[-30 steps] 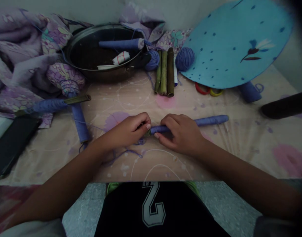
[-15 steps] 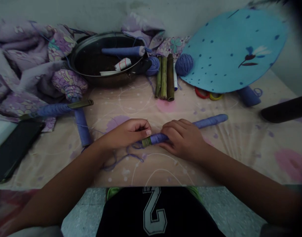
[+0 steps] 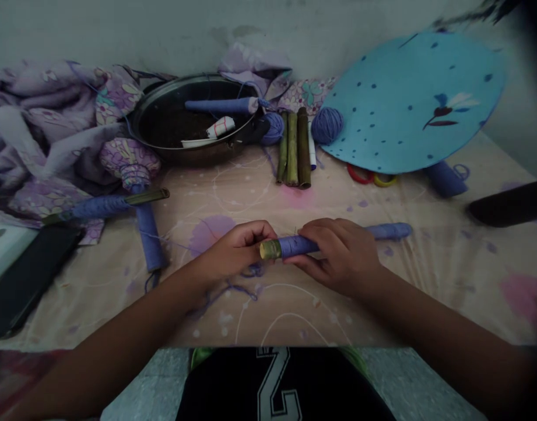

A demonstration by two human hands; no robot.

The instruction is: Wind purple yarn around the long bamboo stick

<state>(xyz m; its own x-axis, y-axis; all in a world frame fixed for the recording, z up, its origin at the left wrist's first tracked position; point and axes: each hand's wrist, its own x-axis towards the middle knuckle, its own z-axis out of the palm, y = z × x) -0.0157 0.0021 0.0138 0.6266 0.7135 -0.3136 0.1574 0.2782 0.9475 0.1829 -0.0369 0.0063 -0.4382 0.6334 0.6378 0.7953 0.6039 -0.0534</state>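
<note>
A bamboo stick wrapped in purple-blue yarn (image 3: 293,245) lies crosswise in front of me, its bare hollow end pointing left. My right hand (image 3: 341,251) is closed around its wrapped middle. Close behind the bare end, my left hand (image 3: 246,248) has its fingers curled, thumb pressed to forefinger, in a pinch on the yarn. The strand between those fingers is mostly hidden. Loose yarn (image 3: 240,289) trails on the tablecloth below the left hand.
At the back stand a dark pan (image 3: 185,153), bare bamboo pieces (image 3: 292,149), a yarn ball (image 3: 327,125) and a blue oval fan-like panel (image 3: 382,111). Left are yarn-wrapped sticks (image 3: 150,237), a black phone (image 3: 31,275) and bundled floral cloth (image 3: 66,117). A dark rod (image 3: 509,202) juts in from the right.
The stick's bare end has lifted and turned toward me, showing its opening. My left fingers have come against that end, and my right hand has shifted slightly right. The view has tilted up a little.
</note>
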